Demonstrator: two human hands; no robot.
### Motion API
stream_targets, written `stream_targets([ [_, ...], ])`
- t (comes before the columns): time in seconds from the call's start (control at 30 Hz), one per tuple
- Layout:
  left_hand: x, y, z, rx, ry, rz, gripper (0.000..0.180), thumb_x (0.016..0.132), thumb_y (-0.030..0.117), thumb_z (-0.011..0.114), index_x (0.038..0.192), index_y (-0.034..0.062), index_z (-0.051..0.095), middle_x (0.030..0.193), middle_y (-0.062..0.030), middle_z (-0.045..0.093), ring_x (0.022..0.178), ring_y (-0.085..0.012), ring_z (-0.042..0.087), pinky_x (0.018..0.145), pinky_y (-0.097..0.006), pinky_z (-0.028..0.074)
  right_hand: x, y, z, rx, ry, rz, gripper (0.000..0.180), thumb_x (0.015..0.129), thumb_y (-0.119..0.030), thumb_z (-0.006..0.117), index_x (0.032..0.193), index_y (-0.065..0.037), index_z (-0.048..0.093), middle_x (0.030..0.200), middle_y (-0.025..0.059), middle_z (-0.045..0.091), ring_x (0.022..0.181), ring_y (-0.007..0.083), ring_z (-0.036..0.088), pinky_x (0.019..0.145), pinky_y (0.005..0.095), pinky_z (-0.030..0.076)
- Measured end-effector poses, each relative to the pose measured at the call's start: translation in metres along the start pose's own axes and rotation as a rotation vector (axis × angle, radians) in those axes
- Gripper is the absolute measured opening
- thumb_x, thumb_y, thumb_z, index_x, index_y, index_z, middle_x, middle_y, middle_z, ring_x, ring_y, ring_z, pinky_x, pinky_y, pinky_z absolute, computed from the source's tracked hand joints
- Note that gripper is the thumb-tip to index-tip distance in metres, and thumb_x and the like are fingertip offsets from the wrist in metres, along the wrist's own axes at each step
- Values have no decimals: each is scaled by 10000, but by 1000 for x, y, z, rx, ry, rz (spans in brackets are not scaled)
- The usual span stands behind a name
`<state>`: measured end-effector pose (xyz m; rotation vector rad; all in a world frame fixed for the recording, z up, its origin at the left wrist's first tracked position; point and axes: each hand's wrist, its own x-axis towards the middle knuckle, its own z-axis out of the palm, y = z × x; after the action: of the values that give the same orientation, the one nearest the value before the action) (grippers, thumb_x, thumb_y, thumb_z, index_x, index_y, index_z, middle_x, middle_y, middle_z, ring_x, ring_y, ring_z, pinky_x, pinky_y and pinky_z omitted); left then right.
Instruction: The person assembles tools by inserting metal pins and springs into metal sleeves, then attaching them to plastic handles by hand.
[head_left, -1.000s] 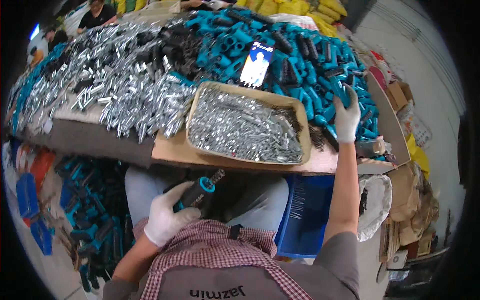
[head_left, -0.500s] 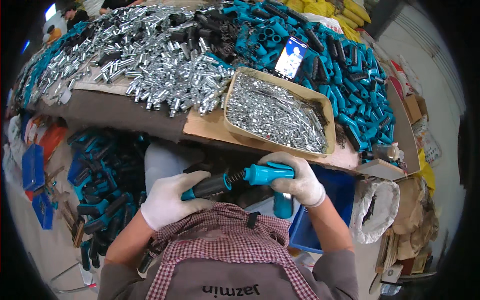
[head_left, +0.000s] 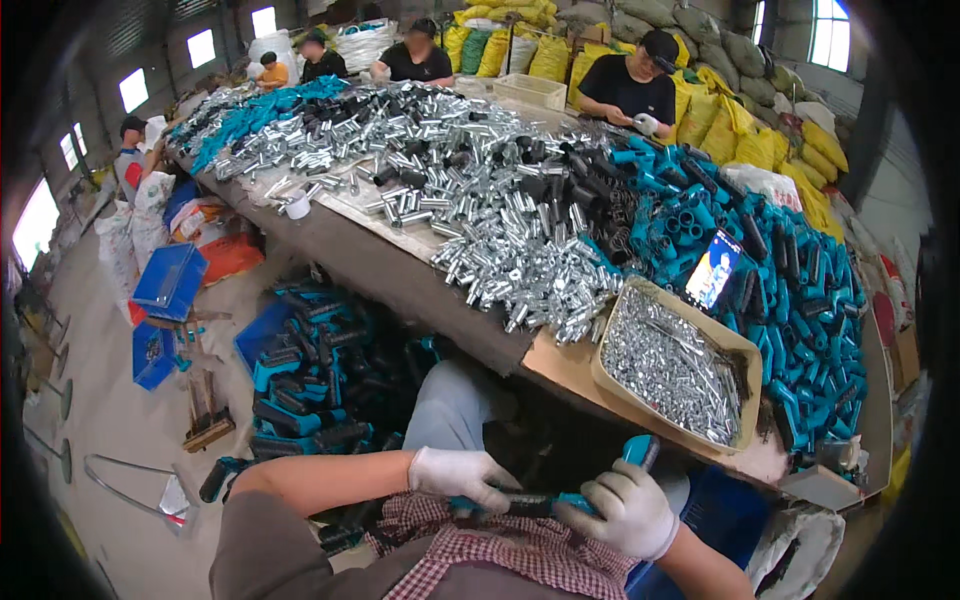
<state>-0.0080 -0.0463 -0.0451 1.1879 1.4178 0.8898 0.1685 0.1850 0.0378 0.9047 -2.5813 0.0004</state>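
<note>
Over my lap, both hands in white gloves hold a teal-and-black plastic handle assembly [head_left: 532,505]. My left hand [head_left: 462,478] is closed around its left end, where a bit of teal shows by the fingers. My right hand [head_left: 632,508] grips the teal angled part [head_left: 640,452], which sticks up above the knuckles. A dark sleeve spans the gap between the hands. Beyond them on the table edge, a cream tray [head_left: 665,424] holds many small metal pins and bits. The joint inside my right hand is hidden.
Metal tubes [head_left: 520,265] lie heaped across the table, with teal and black plastic parts [head_left: 800,330] at right and a lit phone [head_left: 712,270] on them. Teal-and-black handles [head_left: 300,385] pile up below left. Blue bins [head_left: 170,280] stand on the floor. Several people [head_left: 640,90] sit across the table.
The view has swung up and to the left, showing the hall and people. The spring between the black sleeve and teal part no longer shows, and the assembly now lies lower against my apron.
</note>
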Motion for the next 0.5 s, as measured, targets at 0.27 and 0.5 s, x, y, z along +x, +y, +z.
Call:
stream_targets([
  [0.27,3,6,-1,-122,-130,-110,459,912,290,653,1230,-40,616,871,-100,694,741,-173,640,667,-317,522,-10,9,11,126,-76,-89,399,758,-178,664,1156,-189,672,845,48,604,708,201,612,645,321,519],
  [0.5,-3,53,-2,317,36,-68,538,857,395,679,1245,27,622,952,-231,697,877,-348,676,791,-405,515,-17,8,22,557,-158,332,514,687,-209,786,1172,-105,654,828,122,687,653,299,667,548,391,537],
])
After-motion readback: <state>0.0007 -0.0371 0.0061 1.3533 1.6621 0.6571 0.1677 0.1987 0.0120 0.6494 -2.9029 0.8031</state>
